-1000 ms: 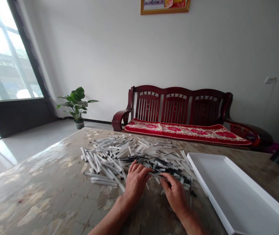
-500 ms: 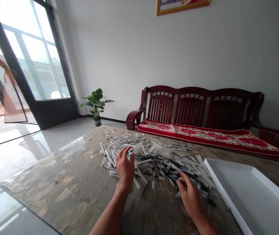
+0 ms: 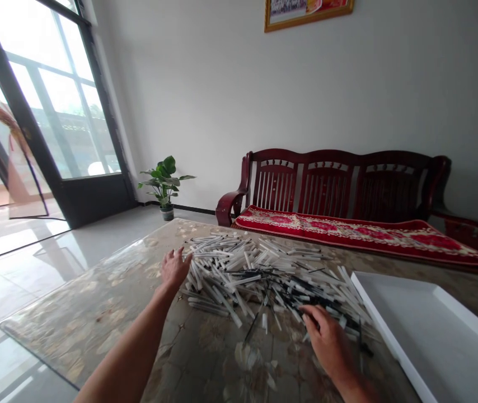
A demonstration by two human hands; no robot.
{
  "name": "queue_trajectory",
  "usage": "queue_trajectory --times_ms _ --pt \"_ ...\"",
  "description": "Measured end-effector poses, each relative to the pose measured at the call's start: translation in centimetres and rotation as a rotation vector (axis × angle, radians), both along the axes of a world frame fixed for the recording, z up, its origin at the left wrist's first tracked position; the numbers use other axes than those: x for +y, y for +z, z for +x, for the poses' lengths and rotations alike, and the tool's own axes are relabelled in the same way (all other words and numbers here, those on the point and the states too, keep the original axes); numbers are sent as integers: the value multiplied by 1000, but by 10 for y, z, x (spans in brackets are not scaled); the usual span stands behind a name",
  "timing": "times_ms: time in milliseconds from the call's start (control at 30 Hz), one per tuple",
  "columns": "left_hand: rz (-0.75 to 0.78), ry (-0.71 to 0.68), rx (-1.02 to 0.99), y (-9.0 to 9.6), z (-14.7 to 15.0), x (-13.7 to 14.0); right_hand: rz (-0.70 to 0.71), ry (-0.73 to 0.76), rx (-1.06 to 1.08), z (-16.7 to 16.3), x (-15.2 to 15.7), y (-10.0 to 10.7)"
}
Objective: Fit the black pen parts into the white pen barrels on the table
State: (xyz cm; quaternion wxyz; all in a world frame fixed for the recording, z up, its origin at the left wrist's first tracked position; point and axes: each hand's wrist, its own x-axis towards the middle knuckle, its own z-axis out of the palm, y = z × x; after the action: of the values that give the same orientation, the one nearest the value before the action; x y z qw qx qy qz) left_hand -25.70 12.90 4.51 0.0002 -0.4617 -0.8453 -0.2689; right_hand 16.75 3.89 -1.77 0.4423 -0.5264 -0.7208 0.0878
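Observation:
A wide heap of slim white and black tubes (image 3: 226,268), which look like pen parts, lies loose on the table (image 3: 113,313). At the heap's left edge is my left hand (image 3: 175,267), its fingers apart, beside the white tubes and holding nothing that I can see. My right hand (image 3: 327,336) is low at the heap's near right side, next to the black pieces (image 3: 306,288). Its fingers are curled, with thumb and forefinger close together. Whatever lies between them cannot be made out.
A shallow white tray (image 3: 432,330) stands on the table right of the heap. Behind the table is a dark red wooden bench (image 3: 327,184) with a red patterned cover (image 3: 348,226). A potted plant (image 3: 165,182) stands on the floor near the glass door (image 3: 83,117).
My left hand has moved left, from over the heap to its left edge, uncovering more white tubes. My right hand has shifted slightly down, with thumb and forefinger closer together.

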Motion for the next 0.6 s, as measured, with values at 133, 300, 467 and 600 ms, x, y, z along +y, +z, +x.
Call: queue_trajectory --times_ms 133,300,467,600 --pt "-126 -271 232 2 -10 24 14 2 -2 0 -1 0" --pt "-248 -486 354 9 2 68 52 -2 -2 0 -4 0" --pt "-305 -557 328 10 21 111 97 7 -31 6 -5 -6" --pt "-322 -604 324 2 30 139 87 34 -75 11 -4 -17"
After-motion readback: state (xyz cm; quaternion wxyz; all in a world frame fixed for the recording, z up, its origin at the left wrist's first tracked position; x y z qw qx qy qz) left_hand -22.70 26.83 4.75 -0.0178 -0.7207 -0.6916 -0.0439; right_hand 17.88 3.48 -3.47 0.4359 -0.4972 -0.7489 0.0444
